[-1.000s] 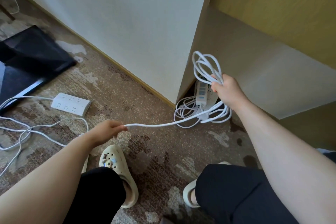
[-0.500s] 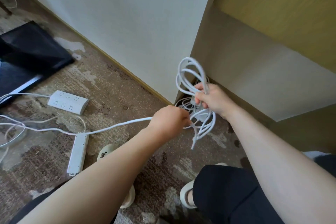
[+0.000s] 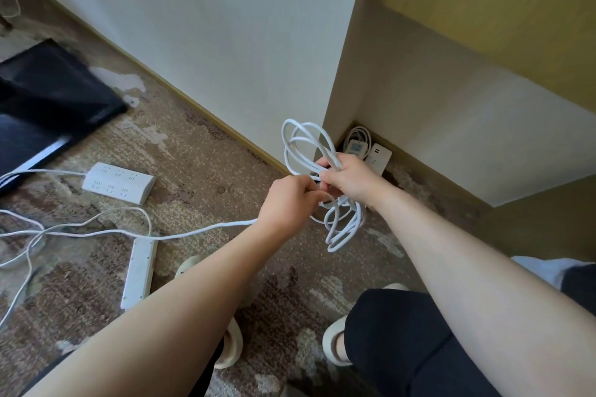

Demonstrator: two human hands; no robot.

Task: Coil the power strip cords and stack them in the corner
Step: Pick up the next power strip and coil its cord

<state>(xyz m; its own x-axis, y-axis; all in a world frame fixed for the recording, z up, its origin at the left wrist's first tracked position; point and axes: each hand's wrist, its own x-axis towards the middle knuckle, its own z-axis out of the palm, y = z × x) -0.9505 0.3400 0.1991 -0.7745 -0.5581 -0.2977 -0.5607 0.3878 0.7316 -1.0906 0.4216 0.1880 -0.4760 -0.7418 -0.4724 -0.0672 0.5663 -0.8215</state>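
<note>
Done: two strips lie in the corner.
In hand: right hand holds coil; left hand pinches cord.
Left: two strips on floor.

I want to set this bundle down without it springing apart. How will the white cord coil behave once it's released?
The cord coil is likely floppy: its loops hang uneven and sag below the right hand. It may loosen on release, since nothing visible ties it. The trailing cord running from the left hand across the carpet will probably drag on it.
</note>
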